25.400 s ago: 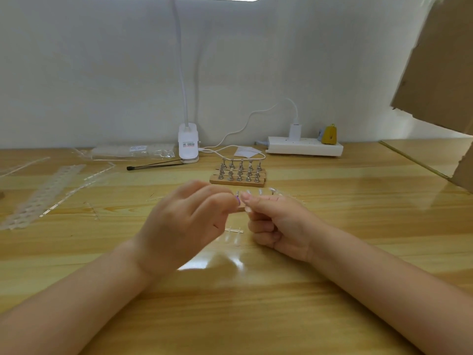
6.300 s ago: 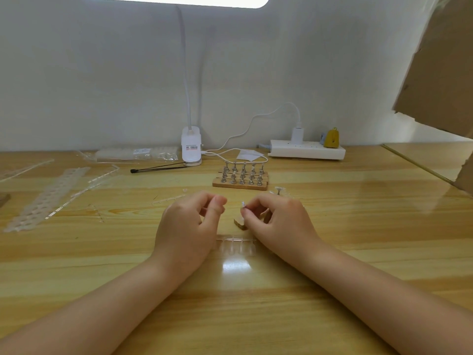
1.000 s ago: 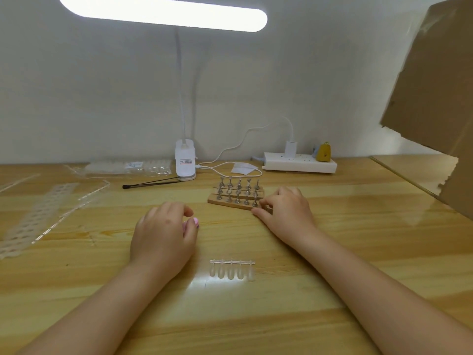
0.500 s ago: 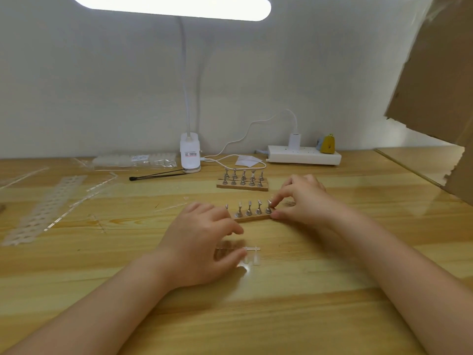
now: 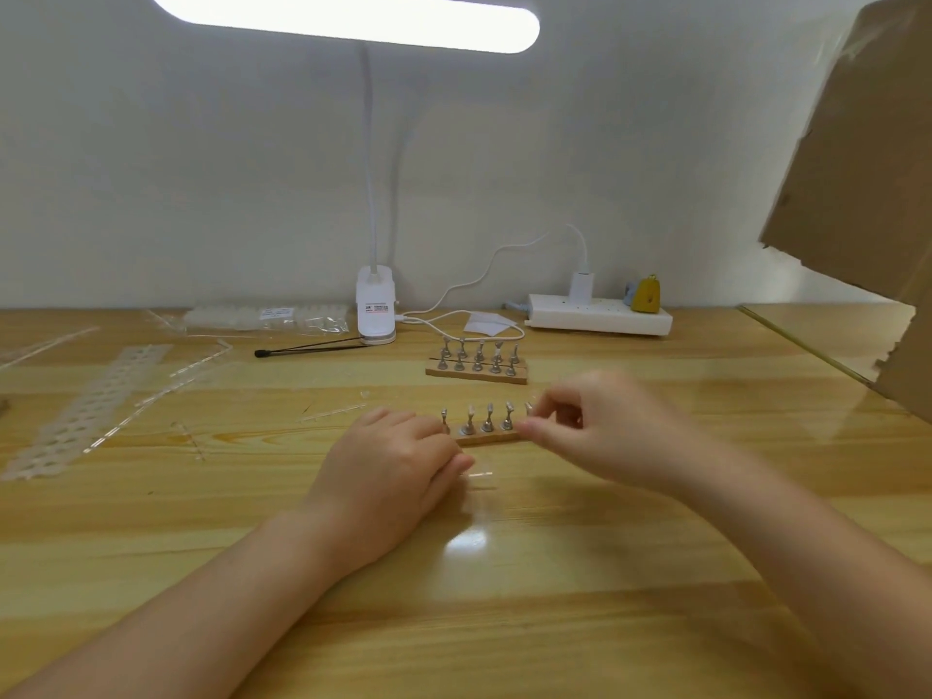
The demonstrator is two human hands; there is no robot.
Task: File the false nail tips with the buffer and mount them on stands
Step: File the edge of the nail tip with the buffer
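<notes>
A small wooden bar with several metal nail stands lies on the desk in front of me. My right hand is at the bar's right end, thumb and forefinger pinching the rightmost stand; the hand is blurred. My left hand lies just left of the bar, thumb and curled fingers closed on the left end of a clear strip of false nail tips. Only the strip's right end shows. A second wooden base with two rows of stands sits farther back. No buffer is visible.
A white clip lamp stands at the back, with a black stick and a bag of nail tips to its left. A power strip is back right. Clear plastic strips lie left. Cardboard rises on the right.
My right hand pulled one bar of stands off the back base toward me and still holds its right end. My left hand moved right onto the nail tip strip.
</notes>
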